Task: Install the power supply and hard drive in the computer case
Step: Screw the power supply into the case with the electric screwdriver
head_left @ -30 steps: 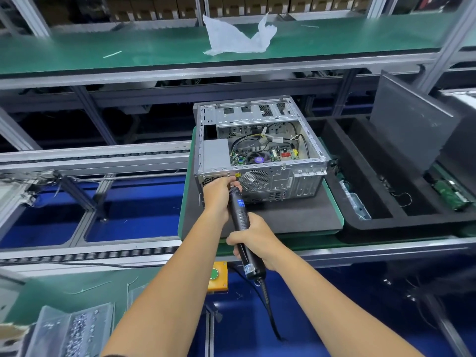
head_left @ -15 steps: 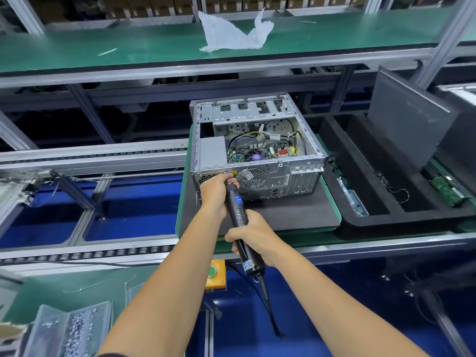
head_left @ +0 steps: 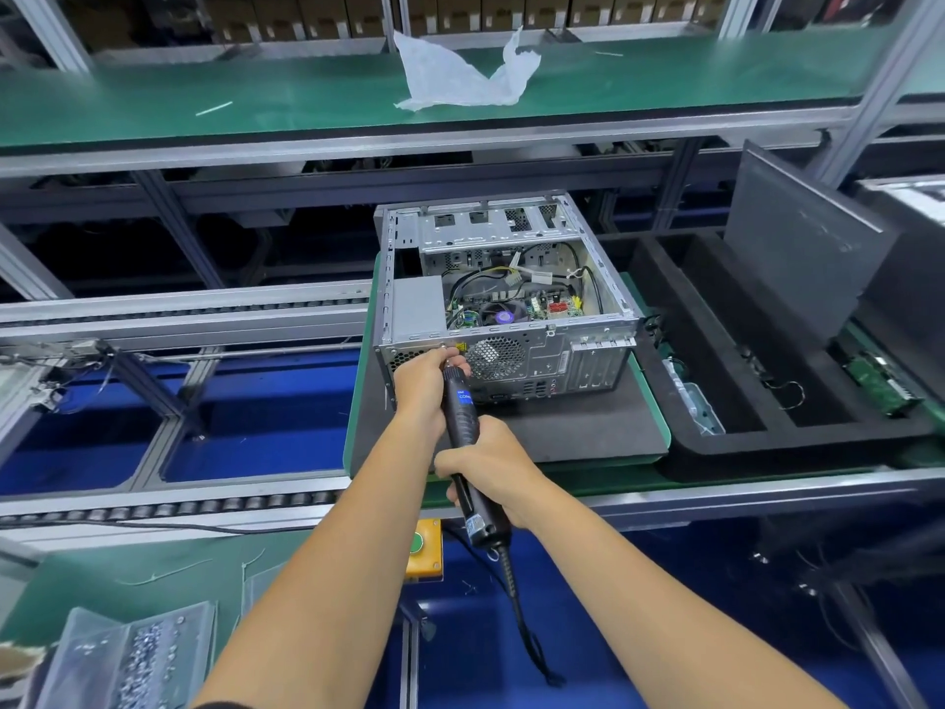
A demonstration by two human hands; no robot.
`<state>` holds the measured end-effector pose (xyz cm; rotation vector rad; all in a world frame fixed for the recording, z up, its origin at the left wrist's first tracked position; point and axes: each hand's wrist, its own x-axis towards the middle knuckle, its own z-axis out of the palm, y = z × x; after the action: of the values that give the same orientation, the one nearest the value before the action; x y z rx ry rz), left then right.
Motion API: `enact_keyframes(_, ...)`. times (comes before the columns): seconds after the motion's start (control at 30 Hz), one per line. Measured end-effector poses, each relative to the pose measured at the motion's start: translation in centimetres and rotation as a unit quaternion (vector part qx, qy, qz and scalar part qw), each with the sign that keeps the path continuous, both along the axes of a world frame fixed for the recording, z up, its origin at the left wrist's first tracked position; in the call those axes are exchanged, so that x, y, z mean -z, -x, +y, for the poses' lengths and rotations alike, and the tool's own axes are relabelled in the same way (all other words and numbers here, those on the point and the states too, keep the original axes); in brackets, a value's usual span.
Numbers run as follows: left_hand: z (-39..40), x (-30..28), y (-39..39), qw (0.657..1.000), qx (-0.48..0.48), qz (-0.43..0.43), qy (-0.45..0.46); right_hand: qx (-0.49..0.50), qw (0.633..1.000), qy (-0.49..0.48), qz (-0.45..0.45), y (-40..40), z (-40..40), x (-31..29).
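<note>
One case: open silver sheet-metal computer case, lying on its side with the open face up, on a dark grey foam pad over a green-edged pallet on the conveyor line.
Power supply: plain grey metal box seated in the case's near-left corner, against the rear panel.
Interior: green motherboard with a round black fan and loose black cables, right of the power supply.
Rear panel: faces the person; round perforated fan grille at its middle.
Tool: black corded electric screwdriver, tilted, tip at the rear panel's upper left edge, just beside the grille.
Left hand: fingers curled together round the screwdriver's front end, touching the rear panel; the screw itself is hidden.
Right hand: fingers wrapped closed round the screwdriver's lower barrel, cord trailing below.
Right of the pallet: black foam tray with long compartments, a small silver metal bracket in the nearest one.
Beyond the case: green shelf carrying a crumpled white plastic bag.
Near left corner: clear plastic bin of small silver screws.
Below the pallet: yellow box with a green button.
</note>
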<state>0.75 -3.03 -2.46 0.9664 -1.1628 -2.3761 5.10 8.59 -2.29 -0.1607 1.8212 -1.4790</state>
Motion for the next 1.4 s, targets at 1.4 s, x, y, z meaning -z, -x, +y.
enact_keyframes(1.4,-0.3,0.0,0.4,0.992,-0.049,-0.093,0.067,-0.007,1.000,-0.014,-0.003,0.3,0.2,-1.2)
